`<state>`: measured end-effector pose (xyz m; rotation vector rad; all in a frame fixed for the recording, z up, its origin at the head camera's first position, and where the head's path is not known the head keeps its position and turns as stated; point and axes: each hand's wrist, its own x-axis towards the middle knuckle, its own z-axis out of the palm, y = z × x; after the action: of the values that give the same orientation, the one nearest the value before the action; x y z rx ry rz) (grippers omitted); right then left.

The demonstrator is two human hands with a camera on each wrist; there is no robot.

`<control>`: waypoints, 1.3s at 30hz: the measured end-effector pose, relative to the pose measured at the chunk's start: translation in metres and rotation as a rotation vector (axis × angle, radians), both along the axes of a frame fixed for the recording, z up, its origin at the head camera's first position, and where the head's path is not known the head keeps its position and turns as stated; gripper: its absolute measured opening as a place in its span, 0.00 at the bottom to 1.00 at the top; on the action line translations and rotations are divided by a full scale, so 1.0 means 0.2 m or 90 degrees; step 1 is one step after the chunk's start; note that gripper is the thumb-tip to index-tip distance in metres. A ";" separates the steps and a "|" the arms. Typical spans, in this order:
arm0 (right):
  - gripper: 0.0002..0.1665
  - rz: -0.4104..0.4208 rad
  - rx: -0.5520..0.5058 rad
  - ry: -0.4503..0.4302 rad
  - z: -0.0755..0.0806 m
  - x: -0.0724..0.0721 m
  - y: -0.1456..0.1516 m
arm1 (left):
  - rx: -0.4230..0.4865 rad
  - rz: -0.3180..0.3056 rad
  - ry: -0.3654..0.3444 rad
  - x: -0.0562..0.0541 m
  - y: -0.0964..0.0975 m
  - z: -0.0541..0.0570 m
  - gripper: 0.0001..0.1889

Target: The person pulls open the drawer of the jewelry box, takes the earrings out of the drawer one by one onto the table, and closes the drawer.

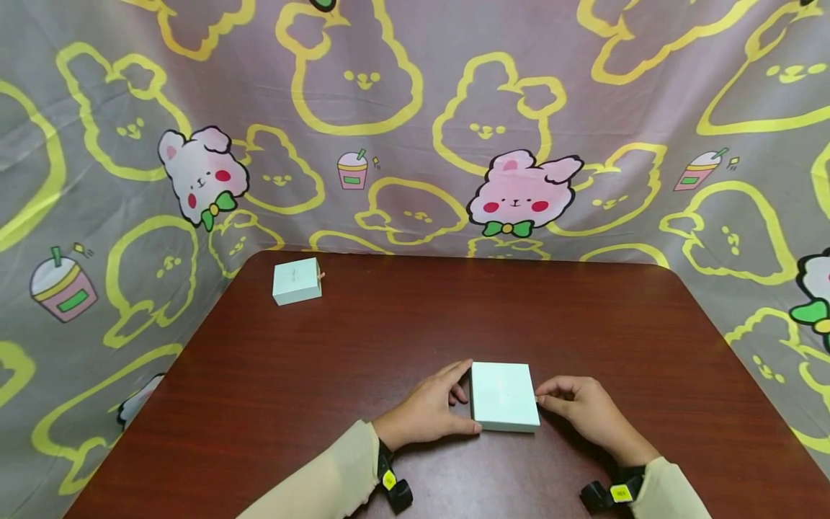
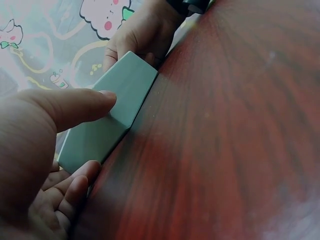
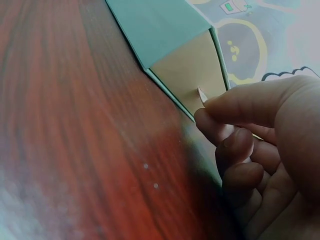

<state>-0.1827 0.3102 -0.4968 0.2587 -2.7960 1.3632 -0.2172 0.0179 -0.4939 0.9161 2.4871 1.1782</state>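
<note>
A flat, pale mint drawer box [image 1: 503, 396] lies on the brown table in front of the person. The left hand [image 1: 424, 407] grips the box at its left side, thumb at the near corner and fingers toward the far corner. In the left wrist view the thumb [image 2: 85, 107] lies against the sleeve's side. From the right, the right hand [image 1: 590, 411] pinches a small ribbon pull tab [image 3: 201, 95] between thumb and forefinger. The tab comes out of the beige drawer front [image 3: 192, 70], which sits inside the sleeve's open end.
Another pale mint box [image 1: 297, 281], with a small tab on its right side, stands at the table's far left. A patterned cloth [image 1: 415, 144] hangs around the back and sides of the wooden table [image 1: 583, 317]. Both wrists carry strapped-on cameras.
</note>
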 end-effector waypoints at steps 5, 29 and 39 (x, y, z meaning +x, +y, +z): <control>0.05 -0.002 0.001 -0.007 0.00 0.00 0.00 | 0.002 0.002 -0.002 0.00 0.00 0.00 0.54; 0.04 -0.003 -0.001 0.017 -0.01 -0.01 -0.02 | -0.025 0.011 0.013 0.00 0.03 0.00 0.58; 0.05 -0.011 0.013 0.019 -0.02 -0.01 -0.01 | -0.020 0.013 0.008 0.01 0.03 0.01 0.57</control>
<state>-0.1845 0.3088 -0.5002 0.2519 -2.7820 1.3175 -0.2154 0.0240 -0.4921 0.8954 2.5235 1.1393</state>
